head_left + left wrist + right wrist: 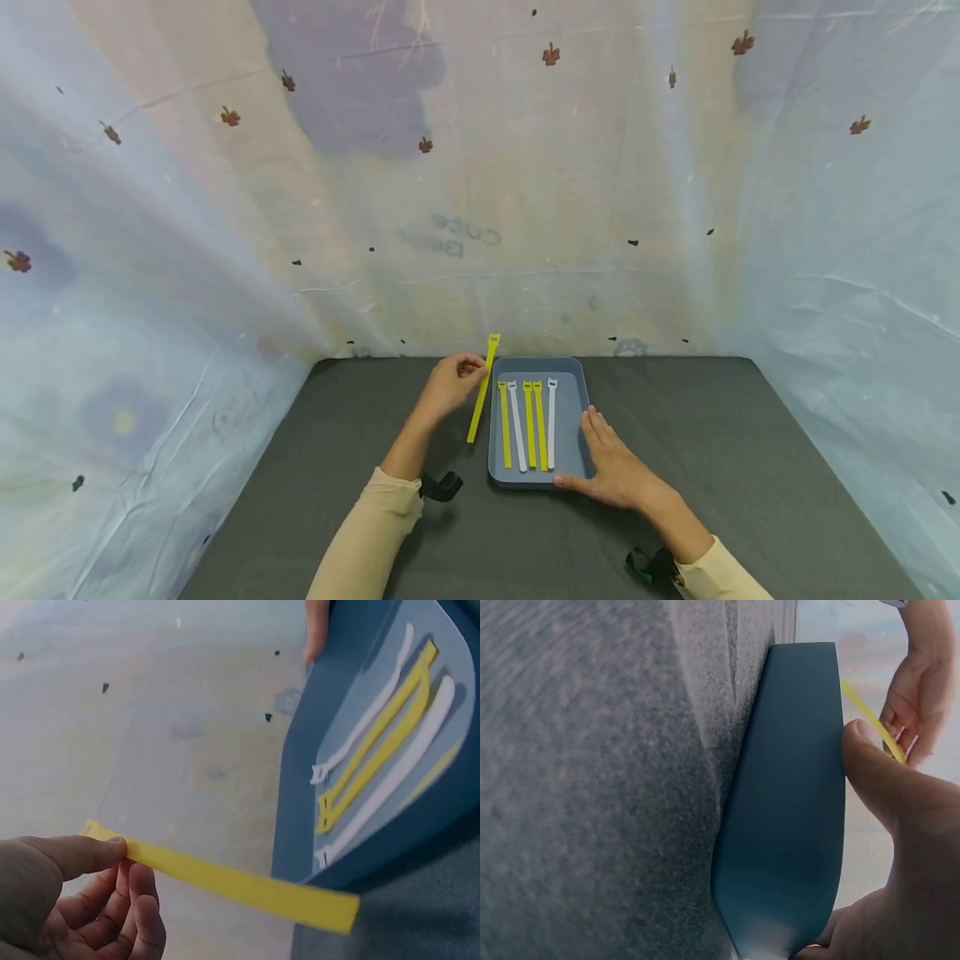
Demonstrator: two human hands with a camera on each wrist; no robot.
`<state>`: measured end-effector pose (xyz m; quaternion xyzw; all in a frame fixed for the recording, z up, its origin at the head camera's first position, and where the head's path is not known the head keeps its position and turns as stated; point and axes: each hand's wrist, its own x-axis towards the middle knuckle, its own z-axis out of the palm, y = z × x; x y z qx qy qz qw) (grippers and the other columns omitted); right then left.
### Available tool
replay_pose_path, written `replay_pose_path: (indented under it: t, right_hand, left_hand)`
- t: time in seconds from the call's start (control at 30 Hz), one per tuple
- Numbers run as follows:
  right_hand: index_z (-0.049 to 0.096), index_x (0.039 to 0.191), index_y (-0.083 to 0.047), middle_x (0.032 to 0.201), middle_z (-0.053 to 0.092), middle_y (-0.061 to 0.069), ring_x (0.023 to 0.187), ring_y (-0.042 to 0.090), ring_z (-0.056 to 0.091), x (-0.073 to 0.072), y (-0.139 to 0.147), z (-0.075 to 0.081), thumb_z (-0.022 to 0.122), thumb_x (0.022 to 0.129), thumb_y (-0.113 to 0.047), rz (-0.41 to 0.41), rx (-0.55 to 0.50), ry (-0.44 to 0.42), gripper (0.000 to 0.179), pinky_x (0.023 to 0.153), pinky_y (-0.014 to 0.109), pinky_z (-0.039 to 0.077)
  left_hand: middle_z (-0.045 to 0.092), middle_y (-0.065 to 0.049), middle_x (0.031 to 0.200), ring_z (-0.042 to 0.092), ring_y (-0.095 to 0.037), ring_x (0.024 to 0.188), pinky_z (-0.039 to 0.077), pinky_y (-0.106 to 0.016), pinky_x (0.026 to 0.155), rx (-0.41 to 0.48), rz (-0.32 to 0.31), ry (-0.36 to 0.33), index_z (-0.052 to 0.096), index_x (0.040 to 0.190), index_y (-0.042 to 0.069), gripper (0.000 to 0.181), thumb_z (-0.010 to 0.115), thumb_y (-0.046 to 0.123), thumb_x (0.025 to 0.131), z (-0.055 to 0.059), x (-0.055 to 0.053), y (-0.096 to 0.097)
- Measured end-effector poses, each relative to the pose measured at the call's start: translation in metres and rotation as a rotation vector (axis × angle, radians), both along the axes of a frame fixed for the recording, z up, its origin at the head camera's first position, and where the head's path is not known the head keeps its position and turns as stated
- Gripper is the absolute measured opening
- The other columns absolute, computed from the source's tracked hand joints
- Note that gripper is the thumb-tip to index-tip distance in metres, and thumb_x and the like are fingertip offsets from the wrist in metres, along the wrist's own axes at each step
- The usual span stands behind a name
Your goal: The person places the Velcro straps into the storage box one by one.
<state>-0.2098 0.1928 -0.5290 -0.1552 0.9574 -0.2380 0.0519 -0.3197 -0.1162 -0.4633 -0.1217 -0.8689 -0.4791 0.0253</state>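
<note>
Between thumb and fingers of my left hand (450, 385) is a yellow cable tie (480, 408), flat, with a slotted head. It slants beside the left rim of a blue-grey tray (573, 425), head end away from me. In the left wrist view, the fingertips pinch this tie (225, 879) near its head, and its tail reaches toward the tray. My right hand (617, 468) rests at the tray's near right corner, fingers straight along the right side and thumb on the near rim. Inside lie yellow ties (506, 425) and white ties (517, 427), roughly side by side, heads at the far end.
The tray stands on a dark grey tabletop (690, 417). A pale printed curtain (525, 208) rises behind the table's far edge and along both sides. Each wrist wears a black strap, such as the left wrist strap (441, 487).
</note>
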Motion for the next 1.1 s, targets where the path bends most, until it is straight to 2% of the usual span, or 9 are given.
replay_pose_path:
  t: [0.2, 0.33, 0.47, 0.63, 0.8, 0.9, 1.1]
  right_hand:
    - [0.014, 0.166, 0.011, 0.176, 0.006, 0.031, 0.163, 0.05, 0.01, 0.0, 0.0, -0.001, 0.072, 0.088, -0.078, 0.001, -0.003, -0.002, 0.132, 0.129, 0.065, 0.021]
    - [0.013, 0.167, 0.011, 0.176, 0.004, 0.03, 0.163, 0.049, 0.009, 0.0, 0.0, -0.002, 0.072, 0.088, -0.078, -0.005, 0.003, -0.015, 0.132, 0.129, 0.066, 0.021]
    - [0.012, 0.167, 0.01, 0.176, 0.003, 0.03, 0.163, 0.049, 0.009, 0.0, 0.0, -0.002, 0.072, 0.088, -0.077, -0.011, 0.002, -0.026, 0.132, 0.129, 0.066, 0.021]
    - [0.011, 0.167, 0.01, 0.176, 0.003, 0.029, 0.163, 0.049, 0.008, 0.0, 0.0, -0.001, 0.071, 0.088, -0.079, -0.009, -0.002, -0.03, 0.133, 0.129, 0.066, 0.021]
    - [0.012, 0.167, 0.01, 0.176, 0.004, 0.029, 0.163, 0.049, 0.008, 0.0, 0.001, -0.001, 0.071, 0.088, -0.079, -0.007, -0.003, -0.024, 0.133, 0.129, 0.066, 0.02]
    - [0.012, 0.167, 0.01, 0.176, 0.004, 0.029, 0.163, 0.049, 0.009, -0.001, 0.001, -0.001, 0.072, 0.088, -0.078, -0.004, 0.002, -0.019, 0.132, 0.129, 0.066, 0.02]
    - [0.012, 0.167, 0.01, 0.176, 0.004, 0.03, 0.163, 0.049, 0.009, -0.001, 0.003, -0.001, 0.073, 0.089, -0.076, 0.013, -0.013, -0.026, 0.132, 0.128, 0.066, 0.021]
  left_hand:
    - [0.073, -0.004, 0.102, 0.071, -0.023, 0.091, 0.056, -0.031, 0.072, 0.008, -0.045, -0.002, 0.073, 0.114, 0.007, 0.017, 0.071, 0.023, 0.107, 0.008, 0.004, 0.018]
    - [0.074, -0.006, 0.101, 0.073, -0.031, 0.094, 0.058, -0.032, 0.073, 0.026, -0.103, -0.022, 0.073, 0.116, 0.006, 0.018, 0.07, 0.022, 0.107, 0.007, 0.006, 0.032]
    - [0.075, -0.012, 0.103, 0.074, -0.036, 0.095, 0.062, -0.037, 0.076, 0.057, -0.168, -0.041, 0.072, 0.118, 0.004, 0.019, 0.07, 0.021, 0.108, 0.004, 0.006, 0.044]
    - [0.075, -0.019, 0.11, 0.074, -0.042, 0.101, 0.065, -0.041, 0.08, 0.092, -0.215, -0.084, 0.071, 0.119, 0.003, 0.021, 0.069, 0.021, 0.108, -0.001, 0.003, 0.057]
    - [0.075, -0.015, 0.108, 0.076, -0.038, 0.099, 0.063, -0.055, 0.089, 0.115, -0.235, -0.133, 0.071, 0.119, 0.002, 0.021, 0.069, 0.02, 0.108, -0.007, -0.002, 0.07]
    - [0.076, -0.011, 0.106, 0.077, -0.034, 0.097, 0.062, -0.058, 0.092, 0.119, -0.246, -0.165, 0.071, 0.119, 0.003, 0.021, 0.07, 0.02, 0.108, -0.01, -0.004, 0.077]
    - [0.077, -0.01, 0.101, 0.074, -0.045, 0.104, 0.06, -0.061, 0.094, 0.159, -0.277, -0.23, 0.071, 0.117, 0.0, 0.02, 0.07, 0.018, 0.107, -0.018, -0.009, 0.091]
